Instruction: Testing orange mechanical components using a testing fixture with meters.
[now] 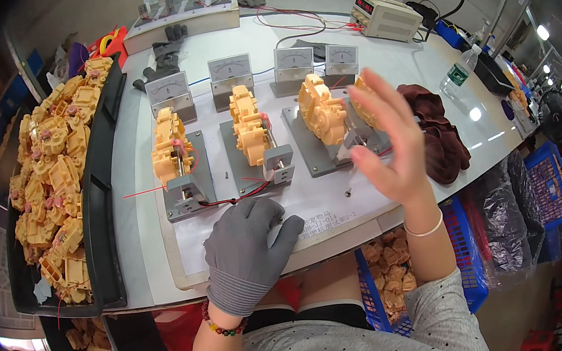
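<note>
My left hand point(248, 250), in a grey knitted glove, rests at the front of a white board point(191, 269). Its fingers are loosely bent, with the thumb apart and nothing seen in them. My bare right hand point(393, 144) is raised over the right side, fingers stretched and slightly blurred, holding nothing visible. Behind it a yellow plastic gear housing point(361, 106) is partly hidden. To its left another yellow housing point(322, 111) sits on a grey metal fixture point(313, 161). Two similar housings, one left point(169, 147) and one centre point(248, 127), stand on fixtures with red and black wires.
Analog meters point(231, 76) line the back of the board. A black tray point(113, 266) heaped with yellow housings stands left. Dark red cloth point(440, 131) and a plastic bottle point(458, 73) lie right; a power supply point(384, 17) is behind. Blue crates point(464, 251) stand below the table edge.
</note>
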Tool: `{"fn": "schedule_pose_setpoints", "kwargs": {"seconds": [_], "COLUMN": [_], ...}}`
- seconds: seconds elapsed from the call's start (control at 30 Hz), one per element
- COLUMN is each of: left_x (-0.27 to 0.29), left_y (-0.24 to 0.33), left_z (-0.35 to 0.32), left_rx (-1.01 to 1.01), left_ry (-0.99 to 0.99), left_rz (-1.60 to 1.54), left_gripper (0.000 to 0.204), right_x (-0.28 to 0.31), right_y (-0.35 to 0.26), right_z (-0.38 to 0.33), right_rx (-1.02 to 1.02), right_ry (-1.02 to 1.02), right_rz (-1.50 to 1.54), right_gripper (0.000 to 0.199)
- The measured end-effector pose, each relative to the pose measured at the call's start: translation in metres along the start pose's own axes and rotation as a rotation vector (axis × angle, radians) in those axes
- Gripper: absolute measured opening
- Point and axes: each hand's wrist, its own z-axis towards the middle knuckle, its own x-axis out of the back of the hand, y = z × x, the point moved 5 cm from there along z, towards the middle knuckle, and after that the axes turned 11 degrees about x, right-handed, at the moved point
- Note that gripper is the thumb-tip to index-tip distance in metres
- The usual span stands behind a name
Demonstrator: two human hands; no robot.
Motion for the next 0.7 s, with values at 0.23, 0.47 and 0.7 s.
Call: {"fn": "schedule_pose_setpoints", "kwargs": {"seconds": [0.23,0.47,0.7], "left_x": [0.005,0.008,0.036], "left_y": [0.006,0.002,-0.01], "left_z": [-0.004,-0.007,-0.026], "left_rx": [-0.018,-0.044,0.027], "left_ry": [0.006,-0.002,0.078], "left_rz": [-0.023,-0.005,-0.095], "left_gripper": [0.017,0.017,0.016], "right_x": [0.054,0.064,0.065], "right_y": [0.008,0.01,0.013], "right_z": [-0.061,-0.088,-0.082], "right_rx": [-0.083,-0.193,-0.118], "right_ry": [0.325,0.268,0.388], "right_rz": [-0.073,-0.192,-0.171], "right_gripper": [0.042,0.032,0.031]}}
